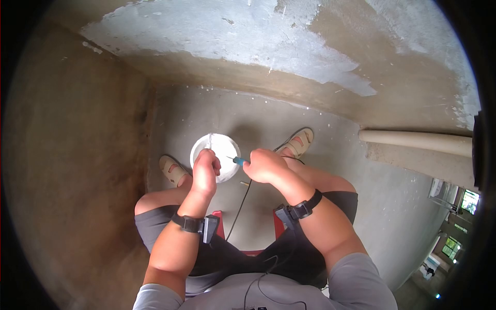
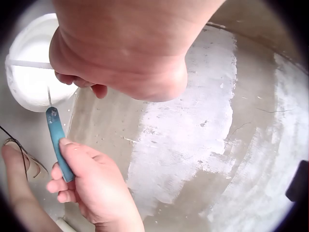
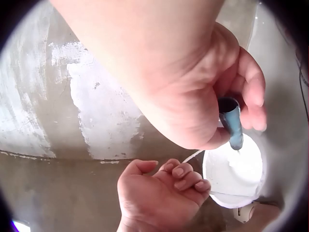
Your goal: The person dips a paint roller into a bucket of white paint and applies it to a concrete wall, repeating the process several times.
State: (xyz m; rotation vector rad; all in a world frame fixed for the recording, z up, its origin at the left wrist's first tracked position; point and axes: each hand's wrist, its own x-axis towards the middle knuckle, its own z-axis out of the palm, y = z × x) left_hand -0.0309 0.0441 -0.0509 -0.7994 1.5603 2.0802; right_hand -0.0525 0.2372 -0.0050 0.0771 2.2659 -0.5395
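Observation:
Over the white bucket (image 1: 227, 147), the left hand (image 1: 205, 173) has its fingers curled at a thin pale strip (image 2: 31, 64) that reaches across to the bucket's rim; what lies inside the fist is hidden. Just to the right, the right hand (image 1: 266, 166) grips a blue handle (image 2: 59, 140) between thumb and fingers. A thin shaft (image 2: 49, 94) points from this handle toward the bucket's white contents. In the right wrist view the handle's hollow end (image 3: 229, 104) shows beside the palm, and the left hand (image 3: 161, 198) appears palm up with bent fingers.
Sandalled feet (image 1: 300, 140) stand either side of the bucket. A dark cable (image 1: 240, 209) runs across the floor between the legs, near a red stool (image 1: 279, 225). Ahead rises a wall (image 1: 227, 31) partly coated white; a pale pipe (image 1: 413, 142) lies along the right.

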